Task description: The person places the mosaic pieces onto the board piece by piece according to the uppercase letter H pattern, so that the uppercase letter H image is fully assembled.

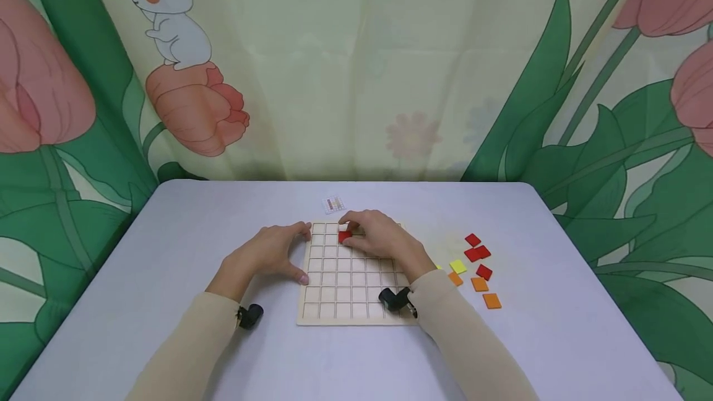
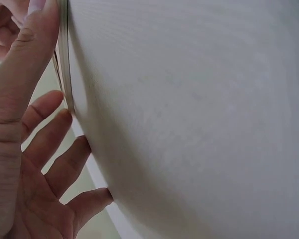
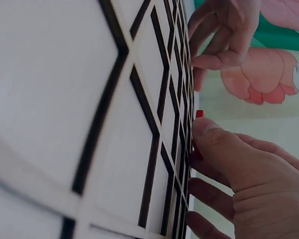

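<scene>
A pale wooden grid board lies on the white table. Over its far left part, my right hand pinches a small red square tile between thumb and fingers. The tile's red edge shows beyond the thumb in the right wrist view, close to the grid surface. My left hand touches the board's left edge with thumb and fingers spread apart. From the left wrist, its fingertips rest on the white tabletop beside the board. Part of the board's right side is hidden by my right arm.
Right of the board lie several loose tiles: red, orange and yellow. A small card with a printed grid sits beyond the board's far edge. A patterned curtain hangs behind the table.
</scene>
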### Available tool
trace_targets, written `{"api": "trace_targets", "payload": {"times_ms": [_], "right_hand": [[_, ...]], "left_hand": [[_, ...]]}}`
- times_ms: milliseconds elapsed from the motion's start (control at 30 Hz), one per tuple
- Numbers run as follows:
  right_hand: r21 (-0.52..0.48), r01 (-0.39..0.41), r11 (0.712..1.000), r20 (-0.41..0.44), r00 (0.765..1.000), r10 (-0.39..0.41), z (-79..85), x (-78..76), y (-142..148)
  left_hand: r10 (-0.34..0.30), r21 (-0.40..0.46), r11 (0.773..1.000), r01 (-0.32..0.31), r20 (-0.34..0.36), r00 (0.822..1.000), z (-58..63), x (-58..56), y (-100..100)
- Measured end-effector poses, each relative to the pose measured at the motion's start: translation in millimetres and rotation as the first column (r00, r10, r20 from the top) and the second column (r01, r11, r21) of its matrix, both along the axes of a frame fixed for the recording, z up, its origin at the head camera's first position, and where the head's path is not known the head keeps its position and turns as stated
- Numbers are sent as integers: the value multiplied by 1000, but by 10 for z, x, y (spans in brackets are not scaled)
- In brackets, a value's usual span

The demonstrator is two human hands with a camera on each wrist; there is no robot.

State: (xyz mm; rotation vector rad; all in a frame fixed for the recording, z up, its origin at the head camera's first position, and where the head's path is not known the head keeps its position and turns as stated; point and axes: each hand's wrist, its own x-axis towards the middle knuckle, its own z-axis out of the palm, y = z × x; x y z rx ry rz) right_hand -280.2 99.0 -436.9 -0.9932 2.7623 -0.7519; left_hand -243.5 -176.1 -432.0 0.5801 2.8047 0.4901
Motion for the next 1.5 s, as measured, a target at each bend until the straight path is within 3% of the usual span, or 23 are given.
{"api": "trace_targets", "payload": {"times_ms": [267, 1000, 1333, 1500], "right_hand": [[49, 0, 999, -19, 1000, 1, 13, -13, -15], [37, -26, 999, -22, 999, 27, 23, -34, -42], [33, -15, 999, 55, 998, 13, 195, 13, 0], [81, -33, 996, 34, 999, 31, 339, 67, 79]], "left_hand": [[-3, -10, 1000, 3, 21, 1000, 7, -19, 18], [4, -2, 1000, -4, 3, 1000, 10, -13, -4], [14, -7, 1000, -14, 16, 1000, 50, -12, 4], [5, 1, 1000, -6, 26, 1000, 39, 2, 0]]}}
